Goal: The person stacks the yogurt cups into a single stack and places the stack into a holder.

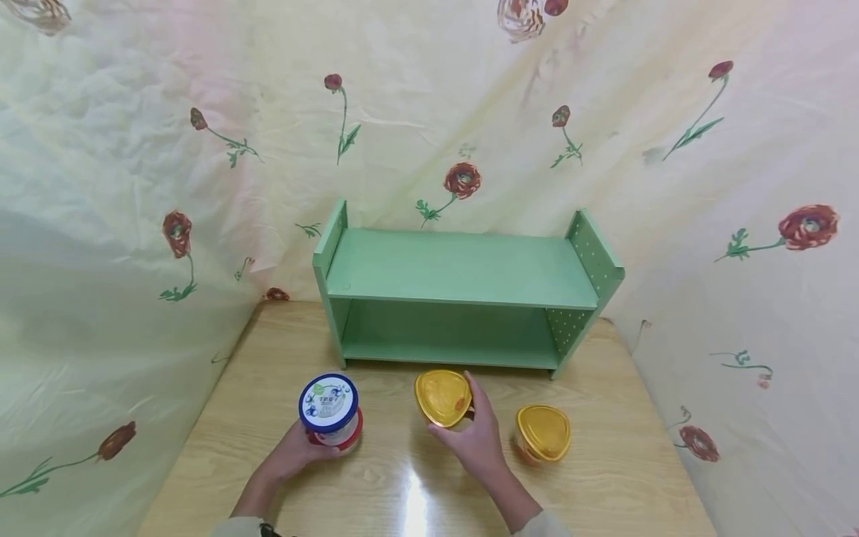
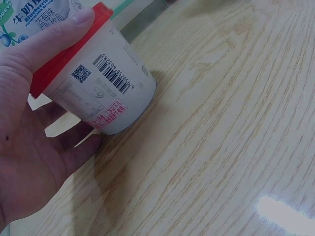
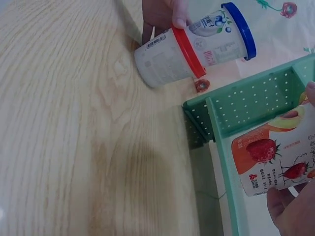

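My left hand [image 1: 294, 452] grips the red-lidded tub [image 2: 110, 86] round its rim, thumb on the lid's edge. On that lid stands a blue-lidded tub [image 1: 329, 403], upright in the head view. Whether the lower tub touches the table is hard to tell. A yellow-lidded tub [image 1: 443, 398] is held between thumb and fingers of my right hand [image 1: 480, 441], in front of the shelf; the right wrist view shows strawberries printed on this tub [image 3: 268, 152]. Right of that hand, a second yellow-lidded tub [image 1: 545, 432] sits on the table, untouched.
A green two-level shelf [image 1: 463, 268] stands at the back of the wooden table [image 1: 376, 500], its upper level edged by raised side panels. Flower-patterned cloth [image 1: 403, 134] hangs behind and at both sides.
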`<state>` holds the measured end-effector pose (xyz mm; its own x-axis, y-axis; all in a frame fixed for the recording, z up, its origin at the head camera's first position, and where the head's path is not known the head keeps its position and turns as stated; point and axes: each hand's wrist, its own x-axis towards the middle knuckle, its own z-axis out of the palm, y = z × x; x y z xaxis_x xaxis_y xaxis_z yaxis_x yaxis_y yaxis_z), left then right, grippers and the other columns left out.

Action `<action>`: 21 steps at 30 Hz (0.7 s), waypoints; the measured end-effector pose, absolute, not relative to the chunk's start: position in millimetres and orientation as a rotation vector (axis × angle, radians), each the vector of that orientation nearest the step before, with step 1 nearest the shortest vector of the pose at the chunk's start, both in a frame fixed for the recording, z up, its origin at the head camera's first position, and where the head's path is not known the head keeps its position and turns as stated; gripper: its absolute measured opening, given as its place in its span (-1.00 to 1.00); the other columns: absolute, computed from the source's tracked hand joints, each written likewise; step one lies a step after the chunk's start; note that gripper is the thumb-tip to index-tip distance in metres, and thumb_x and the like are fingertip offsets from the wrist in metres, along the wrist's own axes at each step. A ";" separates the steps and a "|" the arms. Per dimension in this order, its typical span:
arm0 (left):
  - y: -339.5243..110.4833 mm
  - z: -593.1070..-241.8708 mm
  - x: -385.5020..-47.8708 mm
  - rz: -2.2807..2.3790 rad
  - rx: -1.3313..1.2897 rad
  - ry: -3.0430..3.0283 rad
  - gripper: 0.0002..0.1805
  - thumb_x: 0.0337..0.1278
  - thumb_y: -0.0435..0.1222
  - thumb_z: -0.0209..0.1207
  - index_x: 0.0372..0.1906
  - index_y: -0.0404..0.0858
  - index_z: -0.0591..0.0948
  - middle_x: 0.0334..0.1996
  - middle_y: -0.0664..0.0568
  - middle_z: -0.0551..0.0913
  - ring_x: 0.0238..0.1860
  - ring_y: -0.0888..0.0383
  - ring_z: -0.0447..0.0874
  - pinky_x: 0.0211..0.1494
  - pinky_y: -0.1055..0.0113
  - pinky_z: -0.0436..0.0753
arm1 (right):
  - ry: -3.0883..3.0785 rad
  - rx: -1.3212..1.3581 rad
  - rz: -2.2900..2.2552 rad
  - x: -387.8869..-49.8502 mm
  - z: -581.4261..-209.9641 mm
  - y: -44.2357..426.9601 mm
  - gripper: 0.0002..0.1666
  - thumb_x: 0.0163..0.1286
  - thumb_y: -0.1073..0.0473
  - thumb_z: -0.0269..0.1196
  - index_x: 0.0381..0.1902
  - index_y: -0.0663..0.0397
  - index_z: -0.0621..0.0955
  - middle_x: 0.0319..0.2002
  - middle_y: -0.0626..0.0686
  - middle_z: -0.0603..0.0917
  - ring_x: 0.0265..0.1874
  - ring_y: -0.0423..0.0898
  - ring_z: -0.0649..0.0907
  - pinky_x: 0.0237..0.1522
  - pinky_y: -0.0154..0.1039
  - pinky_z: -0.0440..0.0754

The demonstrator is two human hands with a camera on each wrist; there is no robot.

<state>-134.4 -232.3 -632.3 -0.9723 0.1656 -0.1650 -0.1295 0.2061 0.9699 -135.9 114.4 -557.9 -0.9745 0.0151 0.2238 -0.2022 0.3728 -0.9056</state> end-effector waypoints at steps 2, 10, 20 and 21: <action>-234.7 -631.8 -134.2 1.843 0.028 2.257 0.18 -0.20 -0.32 0.60 0.54 -0.24 0.12 0.45 -0.26 0.30 0.47 -0.28 0.19 0.48 -0.24 0.14 | -2.450 0.187 1.633 -137.3 -556.2 111.0 0.36 -0.18 0.14 0.71 0.55 0.05 0.23 0.31 0.10 0.47 0.11 0.00 0.56 0.08 -0.15 0.62; -234.4 -637.2 -135.9 1.830 0.010 2.268 0.17 -0.22 -0.31 0.61 0.54 -0.26 0.16 0.44 -0.25 0.32 0.47 -0.27 0.20 0.49 -0.24 0.13 | -2.491 0.240 1.576 -143.2 -544.0 102.8 0.38 -0.20 0.00 0.72 0.55 -0.02 0.23 0.32 0.09 0.47 0.05 0.00 0.58 0.02 -0.06 0.65; -231.2 -639.2 -135.9 1.877 0.020 2.220 0.17 -0.20 -0.30 0.61 0.55 -0.16 0.15 0.44 -0.17 0.34 0.47 -0.21 0.23 0.49 -0.21 0.17 | -2.505 0.294 1.566 -143.7 -526.5 82.6 0.39 -0.22 -0.06 0.72 0.53 0.06 0.24 0.27 0.13 0.49 -0.07 0.00 0.59 -0.02 0.07 0.66; -231.7 -638.8 -136.1 1.868 0.011 2.229 0.17 -0.21 -0.30 0.61 0.54 -0.17 0.16 0.44 -0.17 0.34 0.47 -0.21 0.23 0.49 -0.22 0.17 | -2.502 0.300 1.576 -143.4 -525.7 80.0 0.40 -0.21 -0.07 0.71 0.53 0.08 0.23 0.28 0.14 0.49 -0.06 0.00 0.59 -0.02 0.08 0.65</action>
<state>-136.1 -231.7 -638.8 -0.9729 0.1543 -0.1724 -0.1429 0.1857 0.9722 -143.4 80.0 -525.7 -0.9654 -0.0791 0.2486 -0.2584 0.4216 -0.8692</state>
